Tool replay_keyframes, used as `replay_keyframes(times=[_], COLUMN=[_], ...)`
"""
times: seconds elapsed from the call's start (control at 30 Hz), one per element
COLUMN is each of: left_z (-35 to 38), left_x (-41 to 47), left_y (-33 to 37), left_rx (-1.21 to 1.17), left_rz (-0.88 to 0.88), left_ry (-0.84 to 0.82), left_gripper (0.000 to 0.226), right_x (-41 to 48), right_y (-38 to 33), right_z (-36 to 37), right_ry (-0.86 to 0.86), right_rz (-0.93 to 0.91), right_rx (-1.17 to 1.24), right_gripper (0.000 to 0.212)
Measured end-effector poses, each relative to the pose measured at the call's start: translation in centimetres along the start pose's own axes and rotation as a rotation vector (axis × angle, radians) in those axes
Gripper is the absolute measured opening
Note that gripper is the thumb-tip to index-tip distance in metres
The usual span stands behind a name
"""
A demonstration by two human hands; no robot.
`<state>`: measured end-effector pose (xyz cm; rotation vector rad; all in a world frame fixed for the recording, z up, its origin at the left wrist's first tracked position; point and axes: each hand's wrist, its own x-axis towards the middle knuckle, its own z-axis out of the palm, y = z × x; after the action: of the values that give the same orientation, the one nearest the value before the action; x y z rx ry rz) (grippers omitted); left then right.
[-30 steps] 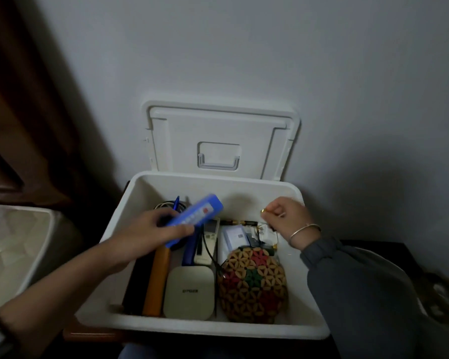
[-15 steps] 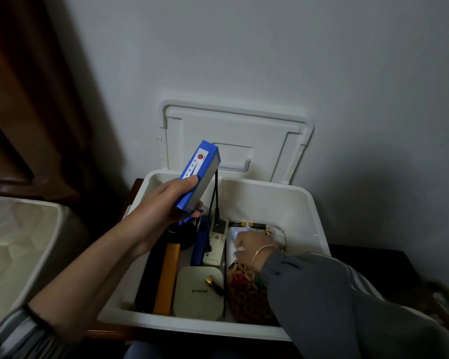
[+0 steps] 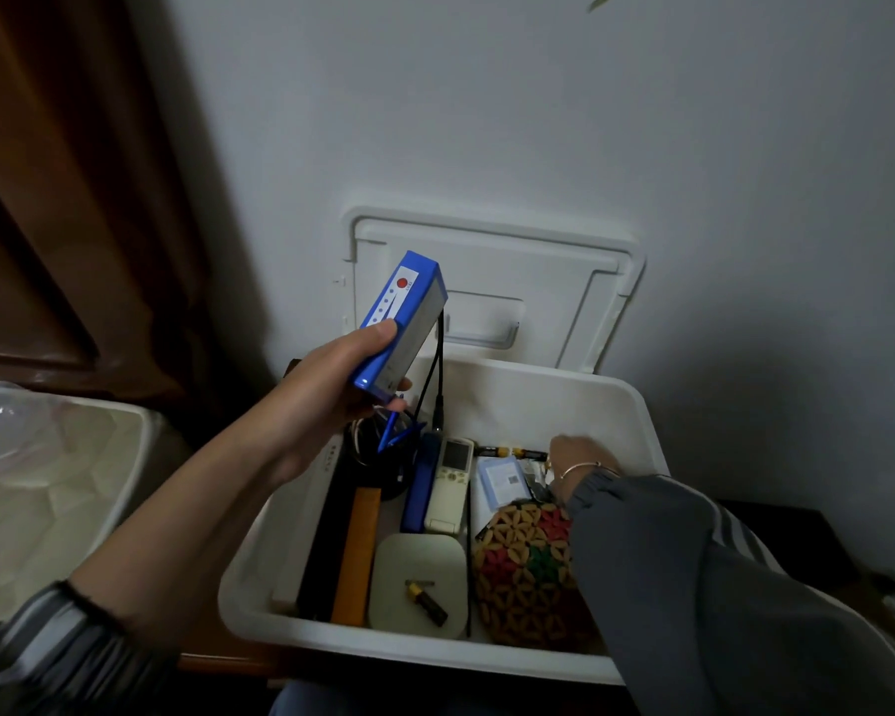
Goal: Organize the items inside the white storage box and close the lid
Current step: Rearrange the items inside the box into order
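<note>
The white storage box (image 3: 636, 405) stands open, its lid (image 3: 492, 281) leaning back against the wall. My left hand (image 3: 332, 390) holds a blue battery pack (image 3: 401, 323) upright above the box's left side, with black cables (image 3: 437, 385) dangling from it. My right hand (image 3: 577, 452) reaches down at the back right of the box, next to batteries (image 3: 507, 451); what its fingers do is hidden. Inside lie a white remote (image 3: 450, 483), a blue bar (image 3: 419, 483), an orange bar (image 3: 357, 555), a white rounded device (image 3: 417, 581) with a battery (image 3: 427, 602) on it, and a woven patterned pouch (image 3: 525, 565).
A bin with a clear liner (image 3: 47, 483) stands to the left of the box. Dark wooden furniture (image 3: 63, 198) fills the left side and a white wall (image 3: 590, 121) rises behind the box. The box sits on a dark wooden surface (image 3: 218, 658).
My left hand has lifted the blue battery pack from inside the box to an upright hold above it. My right hand moved down and toward the back right corner.
</note>
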<state>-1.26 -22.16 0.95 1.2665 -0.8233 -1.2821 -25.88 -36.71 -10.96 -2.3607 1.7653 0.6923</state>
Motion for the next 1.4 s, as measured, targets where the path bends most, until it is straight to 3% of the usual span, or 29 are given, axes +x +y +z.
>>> replay_keyframes(times=[0.13, 0.23, 0.3, 0.47, 0.53, 0.63, 0.7, 0.8, 1.0, 1.23, 1.4], left_z=[-0.5, -0.5, -0.4, -0.5, -0.7, -0.6, -0.3, 0.2, 0.0, -0.4, -0.5], left_x=[-0.1, -0.2, -0.3, -0.4, -0.3, -0.3, -0.3, -0.3, -0.3, 0.0, 0.1], left_y=[0.5, 0.9, 1.0, 0.5, 0.0, -0.8, -1.1, -1.5, -2.1, -3.0, -3.6], left_rx=[0.011, 0.006, 0.001, -0.011, -0.016, -0.026, -0.022, 0.009, 0.028, 0.018, 0.01], left_rz=[0.022, 0.045, 0.053, 0.057, 0.052, 0.043, 0.048, 0.047, 0.03, 0.022, 0.023], left_ry=[0.0, -0.01, -0.012, 0.003, 0.007, -0.006, -0.026, -0.034, -0.069, -0.077, -0.068], left_gripper=[0.046, 0.042, 0.042, 0.043, 0.044, 0.048, 0.051, 0.06, 0.043, 0.032, 0.044], right_x=[-2.5, -5.3, -6.4, -6.1, -5.3, -2.7, -1.2, 0.4, 1.9, 2.4, 2.3], right_y=[-2.2, -6.1, -9.1, -11.3, -9.7, -5.2, -2.2, -0.2, -2.1, -2.2, -1.8], right_z=[-1.8, -1.7, -0.6, 2.1, 2.1, 0.9, 0.2, 0.8, 4.0, 5.2, 4.8], right_ry=[0.103, 0.034, -0.014, -0.175, -0.188, -0.006, 0.085, 0.045, 0.006, 0.03, -0.054], right_rz=[-0.161, -0.403, -0.544, -0.657, -0.573, -0.329, -0.109, 0.125, 0.232, 0.247, 0.244], right_rx=[0.08, 0.297, 0.303, 0.322, 0.442, 0.383, 0.28, 0.38, 0.411, 0.469, 0.604], right_gripper=[0.038, 0.028, 0.024, 0.058, 0.062, 0.05, 0.056, 0.07, 0.099, 0.102, 0.098])
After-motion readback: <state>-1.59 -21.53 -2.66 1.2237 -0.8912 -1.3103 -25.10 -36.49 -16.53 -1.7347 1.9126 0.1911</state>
